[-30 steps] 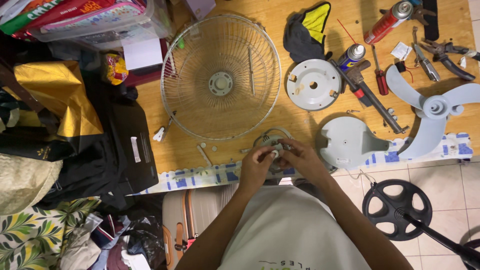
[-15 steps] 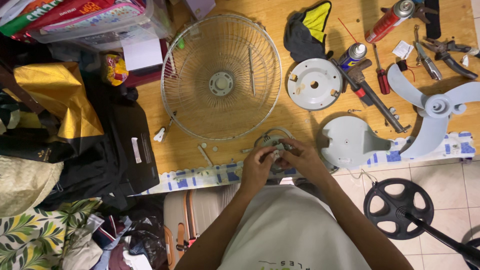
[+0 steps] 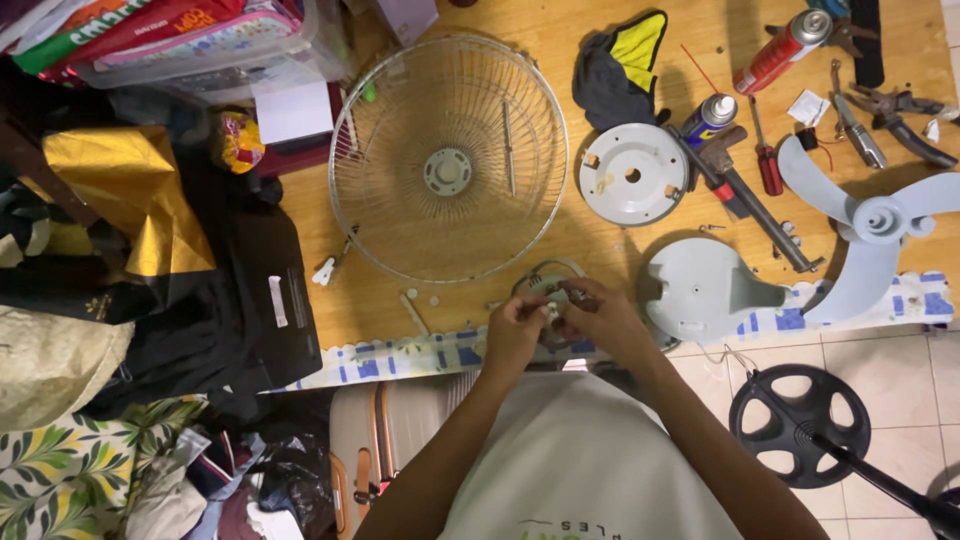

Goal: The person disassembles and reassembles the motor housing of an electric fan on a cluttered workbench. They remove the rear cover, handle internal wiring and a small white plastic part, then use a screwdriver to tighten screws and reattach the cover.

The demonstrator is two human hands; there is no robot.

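Observation:
My left hand (image 3: 515,332) and my right hand (image 3: 598,318) meet just above the near edge of the wooden board, both gripping a small round fan motor part (image 3: 549,288) with pale wires. My fingers cover most of it. A white wire fan guard (image 3: 448,158) lies just beyond my hands. A round grey motor cover plate (image 3: 632,174) and a grey fan housing shell (image 3: 700,290) lie to the right of my hands.
A pale blue fan blade (image 3: 872,232), two spray cans (image 3: 782,50), a screwdriver (image 3: 768,168), pliers (image 3: 905,108) and a hammer (image 3: 750,200) lie at the right. A black fan base (image 3: 800,425) stands on the tiles. Bags and clothes (image 3: 150,260) crowd the left.
My hands stay on the motor part with only small finger movement. The view has shifted slightly.

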